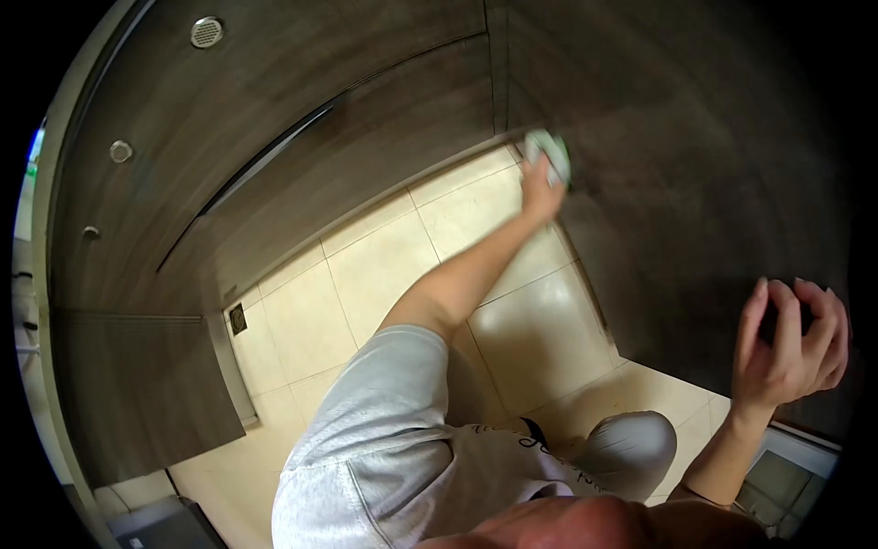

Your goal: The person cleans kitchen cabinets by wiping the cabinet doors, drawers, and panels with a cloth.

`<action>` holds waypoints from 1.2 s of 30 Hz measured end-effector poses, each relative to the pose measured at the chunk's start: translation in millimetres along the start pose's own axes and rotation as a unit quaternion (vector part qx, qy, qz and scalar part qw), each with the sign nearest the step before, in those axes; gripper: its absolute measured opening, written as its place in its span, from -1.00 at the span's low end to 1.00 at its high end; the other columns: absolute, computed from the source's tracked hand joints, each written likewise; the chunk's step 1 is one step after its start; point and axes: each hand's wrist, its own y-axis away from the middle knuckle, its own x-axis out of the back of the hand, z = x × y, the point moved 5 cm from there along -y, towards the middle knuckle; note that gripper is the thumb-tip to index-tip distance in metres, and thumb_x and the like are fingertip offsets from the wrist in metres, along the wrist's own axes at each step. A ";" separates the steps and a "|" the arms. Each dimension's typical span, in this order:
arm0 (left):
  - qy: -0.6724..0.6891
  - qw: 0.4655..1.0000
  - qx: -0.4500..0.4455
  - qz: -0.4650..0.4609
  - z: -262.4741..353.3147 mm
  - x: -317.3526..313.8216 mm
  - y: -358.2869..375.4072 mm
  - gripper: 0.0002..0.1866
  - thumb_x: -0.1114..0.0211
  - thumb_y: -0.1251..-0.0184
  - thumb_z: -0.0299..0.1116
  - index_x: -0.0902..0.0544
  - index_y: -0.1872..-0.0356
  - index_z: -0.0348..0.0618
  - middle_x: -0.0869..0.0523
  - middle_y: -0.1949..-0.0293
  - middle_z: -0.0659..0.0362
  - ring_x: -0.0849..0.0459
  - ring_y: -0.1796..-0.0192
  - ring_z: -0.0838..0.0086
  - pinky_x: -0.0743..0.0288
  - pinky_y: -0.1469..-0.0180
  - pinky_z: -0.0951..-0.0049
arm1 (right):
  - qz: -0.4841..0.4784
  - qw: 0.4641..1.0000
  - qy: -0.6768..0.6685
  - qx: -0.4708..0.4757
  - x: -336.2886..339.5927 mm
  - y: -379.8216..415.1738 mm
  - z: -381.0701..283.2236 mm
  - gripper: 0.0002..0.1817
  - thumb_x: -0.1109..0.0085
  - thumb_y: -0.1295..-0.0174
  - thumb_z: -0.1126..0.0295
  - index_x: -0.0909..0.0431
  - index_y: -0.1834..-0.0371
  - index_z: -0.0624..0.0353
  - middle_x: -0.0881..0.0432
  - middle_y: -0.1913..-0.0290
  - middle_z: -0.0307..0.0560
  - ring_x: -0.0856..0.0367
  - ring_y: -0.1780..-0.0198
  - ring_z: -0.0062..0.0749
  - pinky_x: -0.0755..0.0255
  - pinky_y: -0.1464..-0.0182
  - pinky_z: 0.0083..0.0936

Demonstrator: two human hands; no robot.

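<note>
My left hand (541, 194) reaches out low beside a dark wood-grain panel (686, 183), its fingers closed on a pale green and white cloth (549, 156). Motion blurs both hand and cloth. The cloth lies right against the panel's face, close to the corner where it meets the drawer fronts. Further right, my right hand (794, 343) rests with bent, parted fingers at the same panel, nearer its front edge. Nothing shows between those fingers.
Dark drawer fronts (393, 119) with a long handle slot (265, 165) and round vents (207, 33) stand at the left and far side. Cream floor tiles (384, 284) lie below, with a small drain (238, 319). A dark box-like object (169, 526) sits at bottom left.
</note>
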 end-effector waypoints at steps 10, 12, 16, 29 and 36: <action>0.104 0.715 0.061 -0.689 127.3 33.0 166.7 -0.53 -0.32 0.04 -0.39 -0.50 0.00 0.02 -0.56 0.10 0.17 -0.49 0.05 0.41 -0.39 -0.01 0.40 | -0.117 0.964 -0.238 0.033 18.3 20.0 -4.0 -0.89 -0.23 -0.05 0.19 -0.59 0.51 -0.09 -0.56 0.26 -0.37 -0.51 0.03 -0.34 0.20 -0.38 -0.17; 0.111 0.703 0.043 -0.702 148.9 54.5 162.4 -0.53 -0.33 0.01 -0.37 -0.49 -0.02 0.04 -0.55 0.10 0.19 -0.49 0.07 0.41 -0.38 0.00 0.42 | -0.113 0.957 -0.261 0.051 20.6 28.1 -2.8 -0.89 -0.24 -0.03 0.20 -0.60 0.50 -0.09 -0.57 0.22 -0.36 -0.50 0.02 -0.31 0.21 -0.38 -0.14; 0.092 0.751 0.080 -0.649 164.6 88.4 151.8 -0.52 -0.33 -0.09 -0.33 -0.47 -0.09 0.07 -0.56 0.04 0.17 -0.49 -0.01 0.41 -0.38 -0.03 0.42 | -0.122 0.948 -0.288 0.068 27.1 36.6 -6.6 -0.89 -0.25 -0.02 0.19 -0.60 0.48 -0.09 -0.57 0.17 -0.35 -0.49 -0.02 -0.28 0.21 -0.38 -0.13; 0.294 0.869 0.201 -0.343 274.5 182.5 171.4 -0.17 -0.45 -0.02 -0.30 -0.17 -0.26 -0.36 -0.50 -0.04 -0.02 -0.51 -0.05 0.39 -0.44 -0.04 0.47 | -0.172 0.875 -0.432 0.136 28.0 50.6 2.5 -0.48 -0.18 -0.10 0.11 -0.46 -0.11 0.10 -0.37 -0.24 -0.01 -0.14 -0.37 0.10 0.08 -0.34 0.00; 0.302 0.908 0.244 -0.154 305.8 210.4 208.4 -0.28 -0.45 -0.02 -0.39 -0.24 -0.20 -0.23 -0.49 0.04 0.05 -0.52 0.02 0.45 -0.47 0.00 0.46 | -0.131 0.708 -0.694 -0.012 15.3 50.8 16.2 -0.36 -0.14 -0.19 0.07 -0.30 -0.25 0.24 -0.22 -0.37 0.08 0.01 -0.44 0.10 0.10 -0.38 -0.05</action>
